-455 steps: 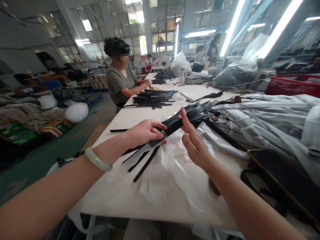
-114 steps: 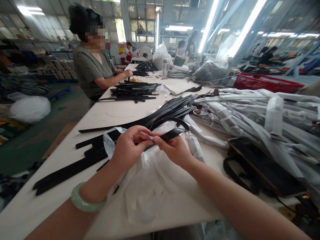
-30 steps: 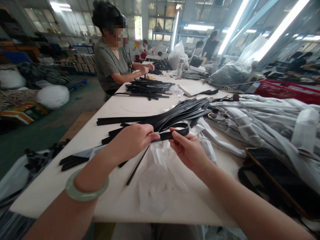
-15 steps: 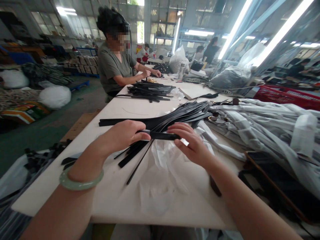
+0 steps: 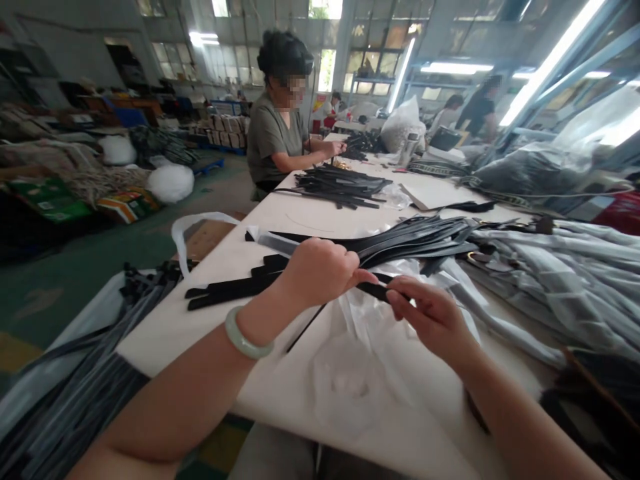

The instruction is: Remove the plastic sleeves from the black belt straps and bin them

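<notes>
A short stretch of black strap (image 5: 374,291) shows between the person's two hands, over the near part of the tabletop (image 5: 280,393), the left hand's (image 5: 323,270) fingers curled tight on it and the right hand's (image 5: 430,310) fingers pinching it just beside them. Behind it I can see a bundle of black straps (image 5: 425,237), with white-wrapped straps (image 5: 560,287) heaped to the right and a pale strip (image 5: 180,243) looping out on the left. Farther back, a co-worker (image 5: 275,137) sits near a pile of dark strips (image 5: 340,185).
</notes>
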### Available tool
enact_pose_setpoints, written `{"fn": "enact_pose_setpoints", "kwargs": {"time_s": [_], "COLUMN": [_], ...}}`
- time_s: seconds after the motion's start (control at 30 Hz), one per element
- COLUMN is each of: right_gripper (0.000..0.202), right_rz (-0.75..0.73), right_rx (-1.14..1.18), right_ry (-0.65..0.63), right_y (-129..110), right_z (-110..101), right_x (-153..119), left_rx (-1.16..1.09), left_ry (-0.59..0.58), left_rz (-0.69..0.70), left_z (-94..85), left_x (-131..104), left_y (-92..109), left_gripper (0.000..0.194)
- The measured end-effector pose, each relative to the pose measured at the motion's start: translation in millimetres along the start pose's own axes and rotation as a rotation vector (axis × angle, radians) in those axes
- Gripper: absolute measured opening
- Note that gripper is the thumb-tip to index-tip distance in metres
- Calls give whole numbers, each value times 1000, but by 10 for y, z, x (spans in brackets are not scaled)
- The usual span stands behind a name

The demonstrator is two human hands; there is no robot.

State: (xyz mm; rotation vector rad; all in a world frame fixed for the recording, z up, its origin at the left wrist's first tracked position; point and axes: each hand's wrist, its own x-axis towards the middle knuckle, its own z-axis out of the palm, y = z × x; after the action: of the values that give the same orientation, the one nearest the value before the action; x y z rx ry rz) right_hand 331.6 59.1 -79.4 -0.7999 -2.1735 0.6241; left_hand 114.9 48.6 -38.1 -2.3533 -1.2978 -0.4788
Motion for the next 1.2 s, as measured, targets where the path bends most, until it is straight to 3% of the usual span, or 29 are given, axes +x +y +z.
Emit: {"fn": "enact_pose_setpoints", "kwargs": {"time_s": [0.17, 0.3, 0.43, 0.63, 0.73, 0.87, 1.0, 1.07, 1.2], "right_gripper": [17, 20, 19, 16, 15, 4, 13, 13, 19], "right_rz": [12, -3, -66, -146, -160, -246, -212, -160, -43], "right_rx": [-97, -95, -138, -325, -362, -299, -287, -353, -564], "right_ry": [45, 46, 14, 61, 162, 301, 461, 452, 264], "right_y": [53, -49, 51, 392, 247, -160, -356, -330, -158], "right_z": [29, 190, 246, 14, -116, -253, -415, -469, -453], "right_x": [-14, -10, 4, 56, 74, -4, -113, -107, -23], "left_rx": [30, -40, -133, 36, 52, 54, 138, 163, 69], "left_ry": [86, -9, -84, -51, 4, 117, 189, 181, 55], "left_rz": [91, 131, 63, -228, -239, -260, -372, -402, -291], "left_z": [34, 225, 301, 92, 54, 9, -43, -32, 74], "left_x": [-29, -41, -36, -13, -5, -14, -28, -30, -23], "left_y": [54, 171, 146, -199, -263, -226, -337, -419, -471], "left_gripper": [57, 53, 58, 65, 61, 57, 56, 56, 55]}}
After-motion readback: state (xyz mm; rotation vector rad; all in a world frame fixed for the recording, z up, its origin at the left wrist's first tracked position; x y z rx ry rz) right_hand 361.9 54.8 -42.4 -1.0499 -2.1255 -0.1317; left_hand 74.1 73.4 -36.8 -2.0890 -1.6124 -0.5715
